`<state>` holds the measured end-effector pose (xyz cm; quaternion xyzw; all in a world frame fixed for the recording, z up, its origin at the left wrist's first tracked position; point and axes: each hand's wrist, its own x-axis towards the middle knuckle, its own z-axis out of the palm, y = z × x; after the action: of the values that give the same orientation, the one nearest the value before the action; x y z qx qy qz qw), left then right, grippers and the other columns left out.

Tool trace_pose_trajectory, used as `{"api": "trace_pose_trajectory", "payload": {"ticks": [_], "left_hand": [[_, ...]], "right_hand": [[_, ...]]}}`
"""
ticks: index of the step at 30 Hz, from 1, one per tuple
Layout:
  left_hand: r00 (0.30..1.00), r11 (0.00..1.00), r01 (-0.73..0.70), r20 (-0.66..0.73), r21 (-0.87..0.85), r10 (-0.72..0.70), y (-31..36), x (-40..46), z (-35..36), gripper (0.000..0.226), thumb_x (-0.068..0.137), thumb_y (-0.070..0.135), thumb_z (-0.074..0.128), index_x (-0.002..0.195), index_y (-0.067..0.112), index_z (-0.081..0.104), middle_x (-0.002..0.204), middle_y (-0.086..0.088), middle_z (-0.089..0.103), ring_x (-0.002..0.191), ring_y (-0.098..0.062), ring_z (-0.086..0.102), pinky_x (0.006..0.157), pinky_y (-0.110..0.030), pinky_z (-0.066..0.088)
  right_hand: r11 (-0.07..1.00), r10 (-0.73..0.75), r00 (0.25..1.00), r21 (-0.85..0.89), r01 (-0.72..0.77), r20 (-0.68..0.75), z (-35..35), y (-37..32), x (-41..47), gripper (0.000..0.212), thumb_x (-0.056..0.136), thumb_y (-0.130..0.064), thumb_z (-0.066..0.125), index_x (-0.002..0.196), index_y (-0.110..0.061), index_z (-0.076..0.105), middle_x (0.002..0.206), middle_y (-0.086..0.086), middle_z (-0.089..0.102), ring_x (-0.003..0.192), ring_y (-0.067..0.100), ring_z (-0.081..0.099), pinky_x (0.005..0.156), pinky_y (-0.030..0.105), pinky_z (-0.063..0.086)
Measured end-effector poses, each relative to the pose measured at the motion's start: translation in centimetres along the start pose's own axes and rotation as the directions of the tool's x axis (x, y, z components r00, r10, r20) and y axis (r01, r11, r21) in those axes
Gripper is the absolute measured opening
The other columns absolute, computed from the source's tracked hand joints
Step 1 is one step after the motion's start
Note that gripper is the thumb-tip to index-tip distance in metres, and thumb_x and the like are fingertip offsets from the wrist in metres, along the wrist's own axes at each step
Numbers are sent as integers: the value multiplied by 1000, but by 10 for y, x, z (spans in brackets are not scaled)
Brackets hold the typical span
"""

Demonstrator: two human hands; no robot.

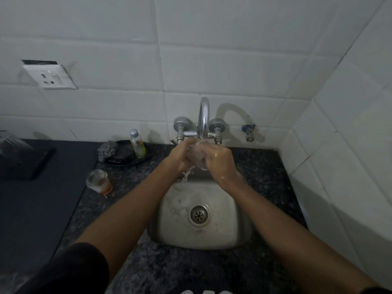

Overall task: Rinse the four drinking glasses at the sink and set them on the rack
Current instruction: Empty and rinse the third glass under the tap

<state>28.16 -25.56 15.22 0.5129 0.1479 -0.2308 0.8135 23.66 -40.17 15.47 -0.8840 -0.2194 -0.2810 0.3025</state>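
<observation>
A clear drinking glass (pixel 197 154) is under the running tap (pixel 204 117), above the back of the steel sink (pixel 180 211). My left hand (pixel 180 155) grips it from the left and my right hand (pixel 219 161) grips it from the right; most of the glass is hidden between them. Water splashes off it and falls into the sink. A second glass (pixel 98 181) with an orange residue in its bottom stands on the dark stone counter to the left of the sink.
A dark dish (pixel 135 160) behind the left of the sink holds a steel scrubber (pixel 107 150) and a small bottle (pixel 137 143). A dark rack or tray (pixel 21 160) sits on the blue mat at far left. Tiled walls close in at the back and right.
</observation>
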Motion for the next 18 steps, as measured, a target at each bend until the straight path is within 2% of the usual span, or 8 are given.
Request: {"api": "trace_pose_trajectory", "payload": {"ticks": [2,3,5,8,9,11,13,18], "left_hand": [[998,998,-50,-29,-43,49,0,1,-2,23,93,31,64,98,10,72,102,-13,71,93,-28,66,90,-44,53],[998,996,-64,-32,-58,62,-2,2,-2,24,92,33,62,90,12,73,97,-11,71,93,-29,64,90,-43,50],[999,998,-34,-9,-56,33,-5,-1,1,35,98,37,57,78,15,76,86,-7,72,85,-25,67,86,-39,50],[998,1000,25,57,15,-26,-2,-2,5,36,103,38,57,87,12,75,87,-6,73,78,-20,70,78,-37,53],[999,1000,16,40,24,-17,-2,-1,5,31,103,35,58,88,11,72,87,-6,71,77,-19,69,76,-37,53],[998,999,-39,44,-33,40,0,-1,3,25,99,31,61,96,9,70,93,-9,70,86,-25,68,85,-40,53],[996,994,-66,57,-92,71,-3,-2,3,30,97,33,62,107,6,70,104,-14,71,97,-30,67,99,-47,50],[998,998,55,34,37,-56,2,-3,7,27,102,32,61,97,8,72,88,-9,74,81,-22,71,82,-40,55]], "right_hand": [[937,337,941,116,-331,-34,4,-3,2,24,93,-7,73,116,-9,79,101,4,80,83,11,73,82,27,60],[910,398,917,144,-390,-28,4,-4,2,24,94,-9,72,117,-10,79,100,3,81,81,10,72,80,30,61],[967,248,968,71,-245,-35,3,-1,1,26,92,-7,71,117,-8,78,102,7,80,84,16,74,84,30,61],[985,-159,986,-56,161,38,2,1,-4,33,87,0,75,120,0,75,117,16,76,108,24,74,101,32,57],[988,-147,989,-33,148,28,3,1,-6,31,89,-2,72,119,-1,75,117,15,76,108,21,73,102,27,55],[988,139,990,69,-136,-37,2,-7,-4,28,93,-3,65,118,-5,77,105,9,79,92,12,72,87,6,51],[925,366,930,121,-360,-34,4,-8,-1,26,94,-1,66,117,-8,77,97,7,79,82,14,74,76,6,52],[986,-128,988,-98,137,88,6,5,-7,38,86,-3,80,123,-1,73,118,16,75,110,24,73,101,31,57]]}}
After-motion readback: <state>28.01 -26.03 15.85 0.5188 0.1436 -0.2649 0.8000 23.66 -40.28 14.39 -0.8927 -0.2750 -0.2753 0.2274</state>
